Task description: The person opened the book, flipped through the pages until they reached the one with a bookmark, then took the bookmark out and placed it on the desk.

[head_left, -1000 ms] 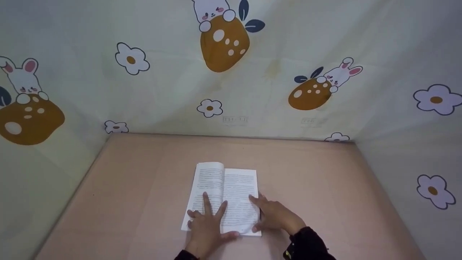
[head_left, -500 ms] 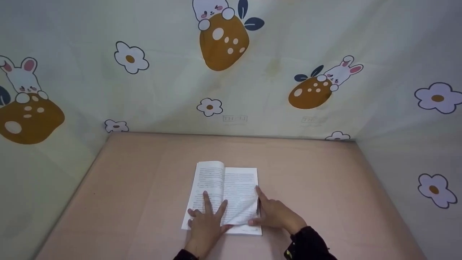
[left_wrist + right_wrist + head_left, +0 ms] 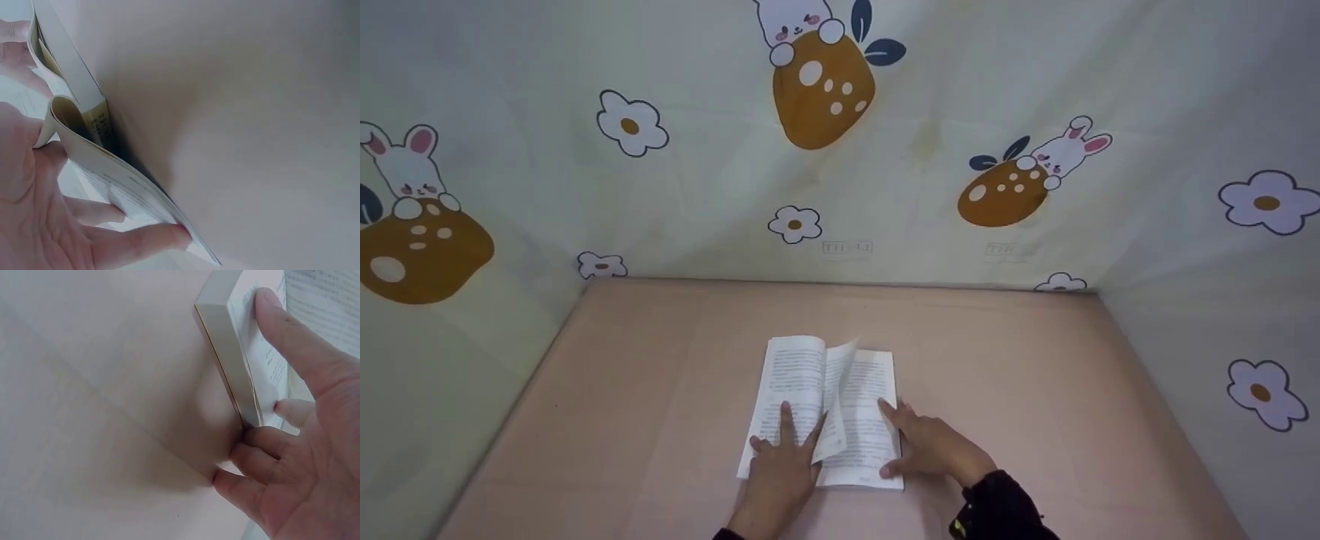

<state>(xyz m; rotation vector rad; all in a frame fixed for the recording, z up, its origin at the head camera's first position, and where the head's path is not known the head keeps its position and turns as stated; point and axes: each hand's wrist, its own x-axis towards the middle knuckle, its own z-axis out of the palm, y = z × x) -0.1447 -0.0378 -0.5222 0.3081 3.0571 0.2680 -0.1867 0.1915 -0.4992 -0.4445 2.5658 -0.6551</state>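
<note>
A paperback book lies spread on the table, with one loose leaf standing up near the spine. My left hand rests on the left page, fingers spread, and its thumb is hidden beside that leaf. In the left wrist view, the left page slopes up from the spine under the fingers. At the book's right edge, my right hand holds the right half. The right wrist view shows its thumb and index fingertip on the page, other fingers bent against the side and tabletop.
A peach-coloured tabletop surrounds the book. Pale cloth walls printed with rabbits, strawberries and flowers stand at the back and on both sides.
The right page's leaf lay flat, then its lower corner lifted; now it stands up toward the spine. My left thumb has drawn in. My right index finger reached up the edge, then came back.
</note>
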